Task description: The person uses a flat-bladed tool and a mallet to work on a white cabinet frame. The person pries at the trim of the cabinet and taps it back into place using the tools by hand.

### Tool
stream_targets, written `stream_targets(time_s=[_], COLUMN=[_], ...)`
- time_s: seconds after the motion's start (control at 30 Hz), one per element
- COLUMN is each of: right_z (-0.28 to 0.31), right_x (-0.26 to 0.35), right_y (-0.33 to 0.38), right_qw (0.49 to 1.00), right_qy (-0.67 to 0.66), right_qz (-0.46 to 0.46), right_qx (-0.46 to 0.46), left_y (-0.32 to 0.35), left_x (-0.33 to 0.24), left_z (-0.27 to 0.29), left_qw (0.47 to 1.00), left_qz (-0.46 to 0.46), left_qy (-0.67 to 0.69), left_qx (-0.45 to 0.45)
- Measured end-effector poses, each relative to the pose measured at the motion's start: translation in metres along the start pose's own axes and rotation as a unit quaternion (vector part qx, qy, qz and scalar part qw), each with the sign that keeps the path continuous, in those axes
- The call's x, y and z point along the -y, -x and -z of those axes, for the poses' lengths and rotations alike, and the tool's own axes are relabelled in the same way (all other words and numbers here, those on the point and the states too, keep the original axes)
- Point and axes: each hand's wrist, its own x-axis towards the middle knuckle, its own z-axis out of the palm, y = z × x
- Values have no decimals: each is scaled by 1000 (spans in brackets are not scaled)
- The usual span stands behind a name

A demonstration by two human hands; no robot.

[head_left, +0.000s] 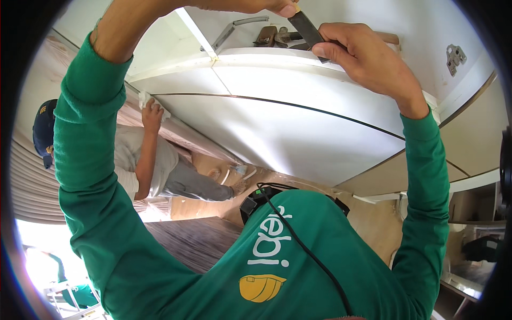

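Both my arms, in green sleeves, reach up to the top edge of a white cabinet (277,64). My right hand (368,58) grips the lower end of a dark flat tool (305,25) between fingers and thumb. My left hand (250,5), partly cut off by the upper edge of the view, pinches the tool's upper end with the thumb. The tool rests slanted against the cabinet's top edge. Just left of it lie brown and metal hinge parts (272,36) and a long metal handle (232,28).
A metal hinge plate (455,56) is fixed on the white panel at upper right. At left another person (154,165) in a dark cap and white shirt presses a white cloth (145,98) to the cabinet side. A black cable (298,240) runs down my chest.
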Motion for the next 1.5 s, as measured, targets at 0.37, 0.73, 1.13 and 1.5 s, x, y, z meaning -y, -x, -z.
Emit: stream_targets(time_s=[0.37, 0.73, 1.13, 1.5], right_z=[1, 2, 4, -2], right_x=[1, -3, -19, -9], right_y=[4, 5, 12, 3], right_qw=[1000, 998, 998, 1000], right_qy=[12, 49, 48, -11], right_qz=[4, 18, -16, -19], right_qx=[-4, -23, -39, -21], left_y=[-10, -11, -21, -33], left_x=[1, -2, 32, -54], left_z=[1, 5, -23, -95], left_qw=[1000, 1000, 988, 419], left_qz=[16, 10, -32, 93], left_qy=[3, 6, 55, 761], left_qx=[21, 27, -140, -486])
